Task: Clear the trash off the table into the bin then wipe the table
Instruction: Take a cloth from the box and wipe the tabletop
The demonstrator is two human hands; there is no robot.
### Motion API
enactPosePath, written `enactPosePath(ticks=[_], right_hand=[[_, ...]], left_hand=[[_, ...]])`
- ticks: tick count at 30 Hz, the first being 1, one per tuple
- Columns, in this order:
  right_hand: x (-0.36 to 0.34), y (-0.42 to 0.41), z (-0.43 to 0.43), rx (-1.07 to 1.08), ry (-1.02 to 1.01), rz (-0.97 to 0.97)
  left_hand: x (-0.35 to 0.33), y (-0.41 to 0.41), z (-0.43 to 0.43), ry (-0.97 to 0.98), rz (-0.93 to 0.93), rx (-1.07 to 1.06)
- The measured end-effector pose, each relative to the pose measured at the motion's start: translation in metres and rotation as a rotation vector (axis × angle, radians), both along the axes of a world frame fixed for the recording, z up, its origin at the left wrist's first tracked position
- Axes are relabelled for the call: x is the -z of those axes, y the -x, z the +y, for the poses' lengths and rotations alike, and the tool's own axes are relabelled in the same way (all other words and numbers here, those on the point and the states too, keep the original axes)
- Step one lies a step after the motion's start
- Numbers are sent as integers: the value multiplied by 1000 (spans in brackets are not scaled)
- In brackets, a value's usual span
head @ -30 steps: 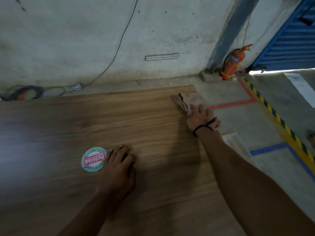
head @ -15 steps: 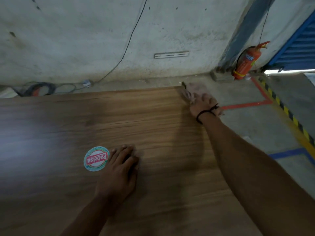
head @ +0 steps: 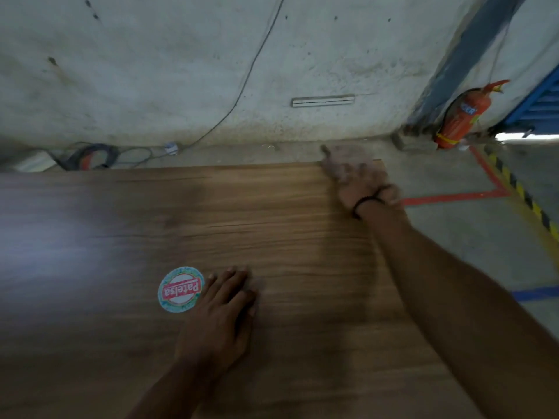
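Starting at the grip, the right hand [head: 364, 187] is seen laid upon a pale, crumpled cloth [head: 338, 163] at the far right corner of the table [head: 272, 225]. Both are smeared by motion blur, so it cannot be told whether the fingers are curled round the cloth or stretched flat over it. The cloth lies ahead of the fingers, on the far edge of the tabletop. A black band [head: 367, 202] is worn round the right wrist, and the arm is stretched in from the lower right, along the table's right side.

The left hand [head: 223, 303] is laid flat on the wood nearer the wearer, palm down, fingers straight and close together, with nothing held. Just beside its little finger, to the left, a round sticker [head: 181, 289] with red lettering is stuck to the tabletop.

A pale sheen is cast on the brown wood grain at the left. Beyond the far edge, coiled cables [head: 90, 157] are seen at the foot of a stained wall, and a thin wire [head: 251, 68] is run up it. A red fire extinguisher [head: 462, 116] is set at the wall's foot on the right. The concrete floor is marked with red tape [head: 453, 196], yellow-and-black striped tape [head: 520, 189] and blue tape [head: 535, 293].
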State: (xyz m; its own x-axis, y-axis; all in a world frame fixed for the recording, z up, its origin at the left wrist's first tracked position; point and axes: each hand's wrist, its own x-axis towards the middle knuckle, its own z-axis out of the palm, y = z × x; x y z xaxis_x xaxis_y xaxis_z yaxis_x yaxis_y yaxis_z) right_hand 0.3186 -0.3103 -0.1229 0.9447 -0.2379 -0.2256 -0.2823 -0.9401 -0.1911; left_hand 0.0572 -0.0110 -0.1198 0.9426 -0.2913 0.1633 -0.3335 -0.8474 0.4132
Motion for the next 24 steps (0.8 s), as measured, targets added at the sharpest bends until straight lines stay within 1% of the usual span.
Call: enactPosePath(ticks=[2, 3, 4, 7, 9, 11, 12, 15, 16, 18, 20, 21, 22, 23, 24], right_hand=[[-11, 0, -15, 143, 26, 3], [-11, -1, -1, 170, 22, 6], [-10, -1, 25, 133, 22, 8], [10, 9, 142, -145, -54, 30], [15, 42, 213, -325, -75, 23], [18, 60, 240, -484, -65, 64], [18, 57, 234, -512, -73, 77], [13, 23, 163, -402, -136, 44], [12, 11, 130, -336, -117, 17], [-6, 8, 56, -94, -63, -5], [-20, 13, 20, 169, -32, 14], [-18, 14, 28, 229, -8, 17], [-19, 17, 52, 219, 6, 25], [-11, 16, 85, 144, -24, 28], [-10, 18, 125, 22, -67, 38]], left_hand=[[2, 0, 2, 0, 7, -6], [2, 1, 3, -5, 12, -9], [1, 2, 3, -14, 14, -12], [0, 1, 4, -24, 8, 1], [0, 1, 5, -26, -9, -1], [-1, 1, 5, -27, -10, -8], [-1, 1, 5, -28, -3, -4], [-1, 1, 2, -17, -6, 5], [-1, 1, 1, -14, -9, 1], [0, 0, 1, 1, -4, -10], [2, 0, 2, 17, -9, -18], [2, 0, 2, 22, -9, -21], [2, -1, 0, 22, -9, -26], [4, -1, -2, 21, -14, -33], [6, -1, -2, 21, -21, -31]])
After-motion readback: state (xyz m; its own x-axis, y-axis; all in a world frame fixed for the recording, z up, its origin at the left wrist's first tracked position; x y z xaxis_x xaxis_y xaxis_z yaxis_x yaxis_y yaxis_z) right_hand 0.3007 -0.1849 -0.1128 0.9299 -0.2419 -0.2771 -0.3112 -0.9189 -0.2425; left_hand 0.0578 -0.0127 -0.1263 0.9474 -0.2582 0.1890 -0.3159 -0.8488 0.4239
